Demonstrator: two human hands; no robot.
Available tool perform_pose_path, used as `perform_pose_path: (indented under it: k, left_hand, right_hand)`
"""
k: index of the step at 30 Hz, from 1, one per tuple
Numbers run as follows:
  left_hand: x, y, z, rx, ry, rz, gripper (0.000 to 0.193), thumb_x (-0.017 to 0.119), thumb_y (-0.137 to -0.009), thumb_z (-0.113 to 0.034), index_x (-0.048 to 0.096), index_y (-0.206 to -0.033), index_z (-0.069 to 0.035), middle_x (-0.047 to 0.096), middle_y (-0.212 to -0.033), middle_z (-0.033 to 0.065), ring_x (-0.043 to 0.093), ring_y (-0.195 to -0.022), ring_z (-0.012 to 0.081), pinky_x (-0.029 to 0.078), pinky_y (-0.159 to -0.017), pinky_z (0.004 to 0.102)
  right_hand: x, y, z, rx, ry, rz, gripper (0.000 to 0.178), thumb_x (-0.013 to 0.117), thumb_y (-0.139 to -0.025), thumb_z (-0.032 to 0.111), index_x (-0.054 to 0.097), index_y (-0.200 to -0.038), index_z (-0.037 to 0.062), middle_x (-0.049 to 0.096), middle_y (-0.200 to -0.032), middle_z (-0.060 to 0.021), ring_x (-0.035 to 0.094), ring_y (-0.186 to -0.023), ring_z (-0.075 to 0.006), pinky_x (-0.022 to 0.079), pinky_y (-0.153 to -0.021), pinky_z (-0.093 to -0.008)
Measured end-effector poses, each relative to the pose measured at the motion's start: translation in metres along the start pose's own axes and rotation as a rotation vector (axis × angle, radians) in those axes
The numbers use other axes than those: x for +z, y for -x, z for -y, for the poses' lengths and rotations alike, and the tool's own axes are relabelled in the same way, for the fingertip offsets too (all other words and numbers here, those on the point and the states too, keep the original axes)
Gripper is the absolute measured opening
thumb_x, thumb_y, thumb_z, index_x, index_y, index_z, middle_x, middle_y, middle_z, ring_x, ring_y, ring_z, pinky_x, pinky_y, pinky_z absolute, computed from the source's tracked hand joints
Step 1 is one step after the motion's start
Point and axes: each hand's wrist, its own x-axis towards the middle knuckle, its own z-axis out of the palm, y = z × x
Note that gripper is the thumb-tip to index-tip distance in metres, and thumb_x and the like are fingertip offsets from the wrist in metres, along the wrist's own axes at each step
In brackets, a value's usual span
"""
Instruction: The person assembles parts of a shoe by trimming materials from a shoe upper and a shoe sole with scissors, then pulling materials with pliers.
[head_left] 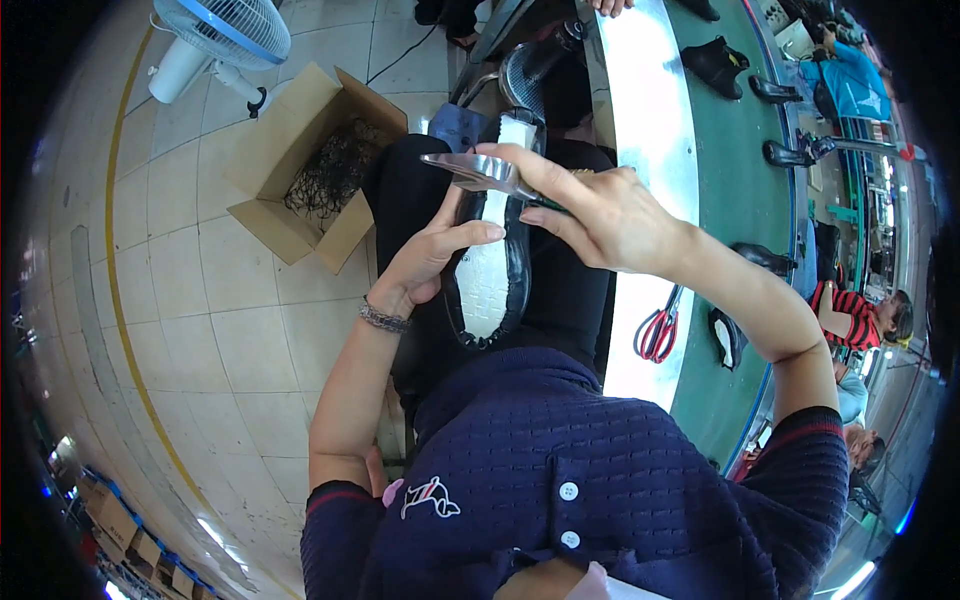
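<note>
A black shoe upper with a white sole-side board [485, 290] lies bottom up across my lap, its black edge gathered around the board. My left hand [425, 258] grips the shoe by its side, the thumb pressed on the white board. In my right hand [610, 215] is a hammer [475, 168] with a silver metal head, held close above the shoe. The fingers wrap round its dark handle, most of which they hide. Whether the hammer head touches the shoe, I cannot tell.
To the left stands an open cardboard box [275, 165] of tangled black scraps, with a fan [225, 35] beyond it. Red-handled scissors [657, 335] lie on the pale metal bench [650, 130]. Right of it, a green conveyor belt [725, 180] carries several black shoes. Other people sit beyond.
</note>
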Motion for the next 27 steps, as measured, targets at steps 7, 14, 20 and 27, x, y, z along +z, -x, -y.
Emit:
perform_pose_path:
  k: [7, 14, 20, 27]
  left_hand:
    - [0.002, 0.014, 0.015, 0.014, 0.273, 0.024, 0.088, 0.064, -0.089, -0.019, 0.004, -0.153, -0.016, 0.042, -0.139, 0.0093, 0.050, -0.118, 0.0172, 0.040, -0.101, 0.0336]
    - [0.006, 0.018, 0.030, 0.026, 0.237, -0.068, 0.091, 0.066, -0.087, -0.016, 0.003, -0.153, -0.016, 0.042, -0.137, 0.0108, 0.050, -0.120, 0.0208, 0.040, -0.101, 0.0343]
    - [0.003, 0.029, 0.056, 0.109, 0.479, 0.069, 0.077, 0.055, -0.094, -0.022, 0.006, -0.153, -0.024, 0.037, -0.144, 0.0130, 0.042, -0.131, 0.0232, 0.038, -0.107, 0.0410]
    - [0.023, 0.029, 0.068, 0.219, 0.285, -0.179, 0.064, 0.047, -0.099, -0.026, 0.013, -0.152, -0.013, 0.040, -0.141, 0.0105, 0.045, -0.127, 0.0199, 0.041, -0.103, 0.0361]
  right_hand:
    - [-0.010, 0.000, 0.020, 0.057, 0.023, 0.086, 0.068, 0.057, -0.092, 0.020, 0.021, -0.150, 0.0247, 0.064, -0.065, -0.0127, 0.063, -0.051, -0.0293, 0.050, -0.046, -0.0383]
    - [0.002, 0.007, 0.028, 0.040, 0.092, 0.126, 0.062, 0.055, -0.095, 0.022, 0.023, -0.148, 0.0224, 0.058, -0.052, -0.0086, 0.061, -0.044, -0.0230, 0.047, -0.040, -0.0313]
    - [0.019, 0.012, 0.032, 0.200, -0.065, 0.231, 0.067, 0.057, -0.093, 0.020, 0.021, -0.149, 0.0227, 0.058, -0.054, -0.0104, 0.059, -0.044, -0.0272, 0.049, -0.043, -0.0380]
    - [0.002, 0.010, 0.040, 0.051, 0.100, 0.108, 0.069, 0.057, -0.086, 0.010, 0.028, -0.148, 0.0178, 0.059, -0.053, -0.0109, 0.062, -0.045, -0.0228, 0.047, -0.040, -0.0335]
